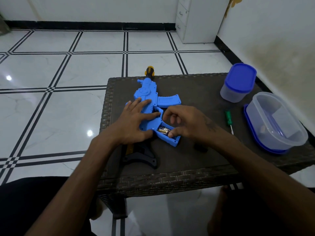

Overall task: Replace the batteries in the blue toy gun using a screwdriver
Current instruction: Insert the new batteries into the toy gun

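Observation:
The blue toy gun (150, 94) lies flat on the dark woven table (196, 92), muzzle pointing away, black stock toward me. Its grip's battery compartment (167, 133) is open, and gold batteries (162, 132) show inside. My left hand (136, 120) presses flat on the gun body, fingers spread. My right hand (184, 123) hovers over the open grip with fingers curled, and its thumb tip touches the end of a battery in the compartment. A green-handled screwdriver (228, 119) lies on the table to the right of my right hand.
A lidded blue-topped container (238, 82) stands at the table's back right. A clear open tub (274, 121) sits on its blue lid near the right edge. A small dark piece (201, 148) lies under my right wrist. White tiled floor surrounds the table.

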A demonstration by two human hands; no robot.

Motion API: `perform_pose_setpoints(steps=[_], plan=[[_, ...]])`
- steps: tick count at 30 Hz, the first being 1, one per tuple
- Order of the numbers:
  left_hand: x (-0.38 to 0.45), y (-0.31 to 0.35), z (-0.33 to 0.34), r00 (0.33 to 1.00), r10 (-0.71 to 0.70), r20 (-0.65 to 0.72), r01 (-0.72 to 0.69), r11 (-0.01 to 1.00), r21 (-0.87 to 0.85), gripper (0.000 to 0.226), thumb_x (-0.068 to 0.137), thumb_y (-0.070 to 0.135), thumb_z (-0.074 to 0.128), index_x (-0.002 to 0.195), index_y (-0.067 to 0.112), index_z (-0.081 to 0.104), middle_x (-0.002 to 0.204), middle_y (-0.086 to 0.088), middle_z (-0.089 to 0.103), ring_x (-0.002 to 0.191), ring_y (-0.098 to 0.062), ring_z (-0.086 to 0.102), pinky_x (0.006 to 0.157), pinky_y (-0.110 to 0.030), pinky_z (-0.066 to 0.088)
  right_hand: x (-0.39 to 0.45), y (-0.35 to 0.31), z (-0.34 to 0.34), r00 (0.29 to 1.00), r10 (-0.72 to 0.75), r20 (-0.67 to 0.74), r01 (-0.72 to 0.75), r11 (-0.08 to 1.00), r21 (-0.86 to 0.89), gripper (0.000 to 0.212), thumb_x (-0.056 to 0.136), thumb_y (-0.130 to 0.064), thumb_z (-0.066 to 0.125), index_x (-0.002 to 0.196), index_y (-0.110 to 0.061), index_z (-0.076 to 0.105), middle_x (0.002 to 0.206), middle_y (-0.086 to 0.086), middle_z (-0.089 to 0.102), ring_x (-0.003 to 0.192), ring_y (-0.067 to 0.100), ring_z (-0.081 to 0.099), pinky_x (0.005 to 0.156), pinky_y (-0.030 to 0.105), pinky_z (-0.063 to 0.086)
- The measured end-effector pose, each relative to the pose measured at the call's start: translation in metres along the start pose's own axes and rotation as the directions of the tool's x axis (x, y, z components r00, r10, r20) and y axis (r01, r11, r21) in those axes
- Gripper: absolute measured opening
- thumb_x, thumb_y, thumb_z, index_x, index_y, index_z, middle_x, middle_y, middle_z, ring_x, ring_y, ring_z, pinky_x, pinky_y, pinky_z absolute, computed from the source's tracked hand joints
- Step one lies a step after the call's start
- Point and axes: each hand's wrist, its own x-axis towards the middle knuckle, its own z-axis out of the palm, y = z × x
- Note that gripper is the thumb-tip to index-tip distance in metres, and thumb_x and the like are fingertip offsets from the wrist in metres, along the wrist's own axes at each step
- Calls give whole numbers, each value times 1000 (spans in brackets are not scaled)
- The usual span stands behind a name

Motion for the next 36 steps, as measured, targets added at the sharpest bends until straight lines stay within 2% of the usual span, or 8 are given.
perform_pose_setpoints(steps=[4,9,12,16,20,29,34,36], plan=[[0,1,0,1000,-2,-5,2,1000,6,88,61,71,28,144,42,36,163,4,6,149,-18,-9,120,-42,-10,0,1,-4,997,10,75,-10,1000,2,18,70,-19,86,78,-20,69,77,-9,63,66,1,57,59,14,44],[0,1,1,1000,2,-22,-1,1000,8,87,62,71,29,144,42,37,163,4,7,149,-19,-7,120,-41,-10,1,9,0,987,-83,138,95,992,-78,16,75,-11,80,87,-21,75,84,-11,61,68,2,54,62,15,42],[0,1,1,1000,1,-18,-1,1000,3,87,62,70,29,144,42,37,163,4,6,149,-19,-8,119,-41,-11,3,11,6,984,-155,89,166,977,-132,18,75,-12,78,85,-23,67,82,-16,51,71,-3,48,64,11,34],[0,3,1,1000,-2,-24,2,1000,6,88,62,70,28,144,40,37,163,2,6,150,-19,-7,120,-44,-8,9,8,11,974,-225,-12,220,962,-162,23,78,-21,75,90,-19,55,87,-9,50,75,3,39,66,17,31],[0,4,0,1000,10,-13,-10,1000,12,88,62,68,28,145,39,37,163,0,6,150,-21,-8,120,-46,-8,14,0,16,980,-197,-37,189,967,-169,27,81,-26,73,90,-18,48,88,-5,52,76,11,44,65,28,38],[0,4,-1,1000,2,-3,-2,1000,-2,87,63,70,27,144,42,36,163,5,6,150,-18,-7,120,-43,-8,2,9,1,982,-167,-89,155,980,-128,23,80,-27,74,87,-21,53,82,-12,51,69,1,46,62,19,38],[2,13,-8,982,33,-187,-39,999,-26,69,73,62,37,135,37,53,156,0,32,148,-22,16,120,-48,16,-32,19,-46,983,-2,-186,-33,983,-183,13,84,-22,71,89,-23,59,81,-13,54,71,8,55,63,23,46],[6,27,-11,967,56,-250,-86,990,-112,60,77,53,44,132,33,58,150,2,41,142,-19,31,115,-41,28,-55,30,-71,961,80,-266,-122,982,-145,9,85,-20,70,89,-20,62,82,-10,61,72,7,59,64,23,48]])
